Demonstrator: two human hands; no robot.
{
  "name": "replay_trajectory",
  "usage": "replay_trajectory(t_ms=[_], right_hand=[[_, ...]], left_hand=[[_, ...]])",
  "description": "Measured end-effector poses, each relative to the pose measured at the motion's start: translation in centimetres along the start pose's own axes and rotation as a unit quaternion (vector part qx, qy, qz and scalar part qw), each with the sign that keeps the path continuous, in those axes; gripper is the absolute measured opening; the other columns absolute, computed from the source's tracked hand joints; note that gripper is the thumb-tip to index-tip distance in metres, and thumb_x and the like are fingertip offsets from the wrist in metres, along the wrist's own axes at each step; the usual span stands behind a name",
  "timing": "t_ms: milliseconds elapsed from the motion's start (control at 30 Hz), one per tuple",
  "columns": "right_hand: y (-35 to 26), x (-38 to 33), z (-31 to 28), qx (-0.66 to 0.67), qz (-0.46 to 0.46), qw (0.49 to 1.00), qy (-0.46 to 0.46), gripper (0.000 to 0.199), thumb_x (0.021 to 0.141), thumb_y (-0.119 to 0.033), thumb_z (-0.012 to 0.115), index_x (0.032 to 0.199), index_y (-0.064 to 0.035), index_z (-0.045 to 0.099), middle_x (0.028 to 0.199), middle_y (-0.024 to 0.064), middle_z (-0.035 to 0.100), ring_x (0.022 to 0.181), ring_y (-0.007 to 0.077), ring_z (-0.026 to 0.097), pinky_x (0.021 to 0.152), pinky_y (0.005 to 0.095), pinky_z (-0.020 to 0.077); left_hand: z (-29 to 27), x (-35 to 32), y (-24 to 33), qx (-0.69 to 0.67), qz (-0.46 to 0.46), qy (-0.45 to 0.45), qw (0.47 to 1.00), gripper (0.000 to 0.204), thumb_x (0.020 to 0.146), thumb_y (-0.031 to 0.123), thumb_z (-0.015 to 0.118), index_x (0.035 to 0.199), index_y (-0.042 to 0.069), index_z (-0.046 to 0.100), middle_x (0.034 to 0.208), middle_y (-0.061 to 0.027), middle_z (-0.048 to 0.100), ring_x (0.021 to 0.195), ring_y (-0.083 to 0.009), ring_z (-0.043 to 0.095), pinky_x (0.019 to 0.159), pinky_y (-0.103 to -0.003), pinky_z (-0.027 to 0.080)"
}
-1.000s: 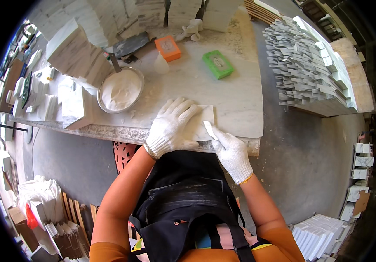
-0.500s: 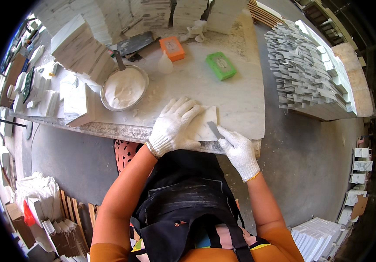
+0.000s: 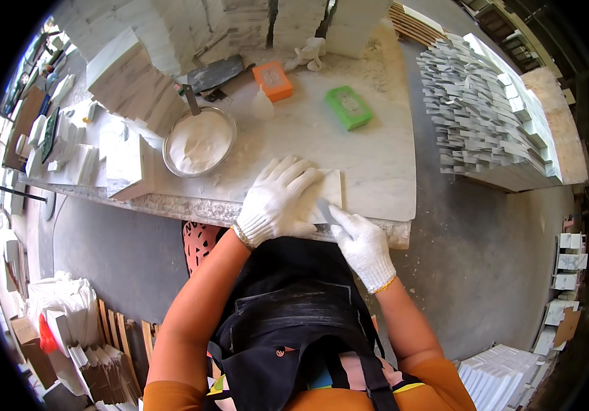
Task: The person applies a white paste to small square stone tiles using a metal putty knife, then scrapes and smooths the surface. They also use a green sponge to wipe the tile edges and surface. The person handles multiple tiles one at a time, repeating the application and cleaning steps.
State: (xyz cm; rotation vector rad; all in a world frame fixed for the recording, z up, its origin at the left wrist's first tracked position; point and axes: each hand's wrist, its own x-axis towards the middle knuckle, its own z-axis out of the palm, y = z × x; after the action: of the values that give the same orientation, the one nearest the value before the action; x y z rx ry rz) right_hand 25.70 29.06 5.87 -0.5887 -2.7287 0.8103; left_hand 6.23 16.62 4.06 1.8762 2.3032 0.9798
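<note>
My left hand [image 3: 275,198], in a white knit glove, lies flat with its fingers stretched over a white marble tile [image 3: 333,183] at the front edge of the bench. Beside it, my gloved right hand [image 3: 364,248] grips a small grey scraper [image 3: 324,209], its blade tilted against the tile near my left thumb. The handle is hidden in my palm. To the left of my hands stands a round metal bowl [image 3: 166,152] of white paste [image 3: 201,140], with a flat tool [image 3: 190,101] leaning in it.
An orange box [image 3: 273,81], a green box [image 3: 348,107] and a pale squeeze bottle [image 3: 263,105] stand farther back on the marble bench top [image 3: 383,164]. Marble stacks [image 3: 133,82] rise on the left. A big pile of thin tiles [image 3: 479,109] stands across a gap to the right.
My right hand has slid left and slightly down with the scraper, closer to my left hand. The left hand keeps its place on the tile.
</note>
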Motion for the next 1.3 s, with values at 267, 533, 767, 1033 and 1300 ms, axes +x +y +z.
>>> replay_trajectory(t_ms=[267,533,767,1033,1300], right_hand=[[2.5,-1.4,-1.4,0.105,0.076,0.991,0.033,0.038,0.092,-0.014,0.068,0.130,-0.0190,0.070,0.111,0.0106,0.074,0.097,0.0295,0.071,0.086,0.0377,0.0566],[6.6,-2.3,-2.6,-0.032,0.109,0.991,0.064,0.044,0.089,-0.018,0.073,0.133,-0.0125,0.066,0.114,0.0120,0.073,0.104,0.0311,0.069,0.089,0.0394,0.0556],[6.7,-1.5,-2.7,-0.048,0.072,0.995,0.055,0.037,0.089,-0.018,0.072,0.125,-0.0099,0.068,0.107,0.0132,0.073,0.096,0.0332,0.070,0.083,0.0417,0.0562],[4.3,-0.7,-2.1,-0.001,0.029,0.996,0.079,0.031,0.089,-0.017,0.070,0.119,-0.0098,0.069,0.101,0.0150,0.072,0.091,0.0353,0.070,0.080,0.0427,0.0563],[2.7,1.4,-1.4,-0.035,0.019,0.999,0.010,0.033,0.089,-0.014,0.068,0.120,-0.0042,0.068,0.105,0.0183,0.072,0.095,0.0373,0.070,0.083,0.0440,0.0559]], left_hand=[[0.5,-1.9,0.0,0.057,0.000,-0.015,0.998,0.086,0.066,0.054,0.083,0.141,0.017,0.058,0.154,-0.0198,0.045,0.141,-0.0480,0.043,0.116,-0.058,0.036],[-2.6,-9.3,1.5,0.055,-0.012,-0.042,0.998,0.049,0.068,0.042,0.088,0.110,0.018,0.078,0.157,-0.0259,0.042,0.144,-0.0525,0.036,0.117,-0.061,0.030],[-2.6,-2.2,3.0,0.065,-0.066,-0.050,0.994,0.084,0.062,0.044,0.091,0.138,0.019,0.062,0.159,-0.0250,0.038,0.146,-0.0515,0.033,0.116,-0.059,0.034],[-0.4,1.1,2.1,0.058,-0.064,-0.080,0.993,0.085,0.058,0.045,0.088,0.135,0.018,0.063,0.145,-0.0149,0.052,0.131,-0.0408,0.049,0.109,-0.054,0.039],[0.8,-0.3,1.8,0.055,-0.118,0.011,0.991,0.082,0.061,0.051,0.086,0.134,0.021,0.065,0.143,-0.0142,0.054,0.129,-0.0407,0.051,0.107,-0.054,0.039]])
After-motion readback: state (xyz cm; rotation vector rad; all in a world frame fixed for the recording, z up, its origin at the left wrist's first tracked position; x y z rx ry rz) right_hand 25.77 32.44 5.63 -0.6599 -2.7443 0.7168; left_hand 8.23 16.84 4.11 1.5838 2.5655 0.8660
